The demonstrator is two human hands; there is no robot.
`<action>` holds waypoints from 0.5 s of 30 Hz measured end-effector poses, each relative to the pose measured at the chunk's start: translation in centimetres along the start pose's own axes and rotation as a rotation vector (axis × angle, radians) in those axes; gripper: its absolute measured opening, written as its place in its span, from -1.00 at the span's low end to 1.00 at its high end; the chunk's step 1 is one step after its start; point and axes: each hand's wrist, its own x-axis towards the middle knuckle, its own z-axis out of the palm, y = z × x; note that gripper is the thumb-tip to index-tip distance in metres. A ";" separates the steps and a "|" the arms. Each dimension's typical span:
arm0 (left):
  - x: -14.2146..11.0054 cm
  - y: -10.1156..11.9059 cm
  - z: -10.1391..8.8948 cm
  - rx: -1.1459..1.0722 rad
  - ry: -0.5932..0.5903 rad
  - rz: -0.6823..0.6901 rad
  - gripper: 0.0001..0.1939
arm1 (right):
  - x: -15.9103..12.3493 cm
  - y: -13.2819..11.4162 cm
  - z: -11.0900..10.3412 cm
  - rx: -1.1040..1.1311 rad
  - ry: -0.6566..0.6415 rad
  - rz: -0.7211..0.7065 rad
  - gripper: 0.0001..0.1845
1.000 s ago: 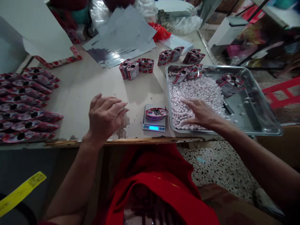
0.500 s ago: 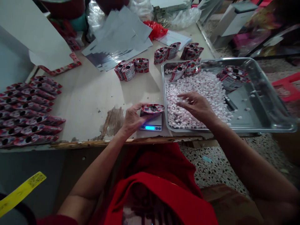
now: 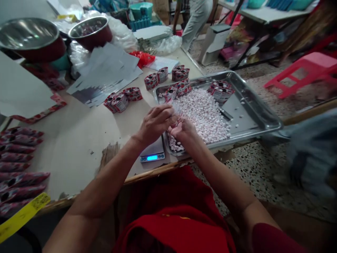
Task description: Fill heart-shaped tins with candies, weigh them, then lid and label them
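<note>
My left hand is closed on a small printed pouch, mostly hidden by the fingers, over the near left corner of the metal tray. Close against it, my right hand has its fingers curled; what they hold is hidden. Small white pellets lie heaped in the tray. Just below my left hand is a digital scale with a lit blue display and no pouch on its plate. Upright red printed pouches stand in the tray, and more pouches stand on the table.
Rows of pouches lie at the table's left. Silver sheets, a red plastic bag and metal bowls are farther back. A red stool stands beyond the tray. A person's legs show behind the table.
My left hand has lifted the pouch off the scale towards the tray. My right hand has moved left from over the pellets to meet it. The camera view has shifted.
</note>
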 end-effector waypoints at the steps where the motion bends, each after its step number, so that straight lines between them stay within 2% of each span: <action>1: -0.3 -0.4 0.6 0.015 0.042 -0.018 -0.73 | 0.0 -0.1 0.1 0.056 0.027 0.004 -0.83; 4: -1.0 -1.0 2.0 0.062 0.145 -0.037 -0.77 | -0.2 -0.4 0.6 0.224 0.090 0.034 -0.78; 7: -1.4 -0.6 2.8 0.093 0.310 -0.104 -0.85 | -0.5 -0.7 0.9 0.263 0.076 0.071 -0.75; 9: -1.6 0.0 3.0 0.042 0.418 -0.235 -0.86 | -0.8 -0.8 1.0 0.278 0.058 0.107 -0.75; 11: -2.1 0.7 2.7 -0.078 0.484 -0.421 -0.78 | -1.2 -1.0 1.1 0.272 0.083 0.137 -0.76; 13: -3.5 1.3 2.1 -0.236 0.531 -0.608 -0.65 | -1.7 -1.2 0.9 0.228 0.133 0.146 -0.80; 15: -5.7 1.9 1.4 -0.424 0.585 -0.777 -0.56 | -2.1 -1.7 0.3 0.165 0.124 0.132 -0.81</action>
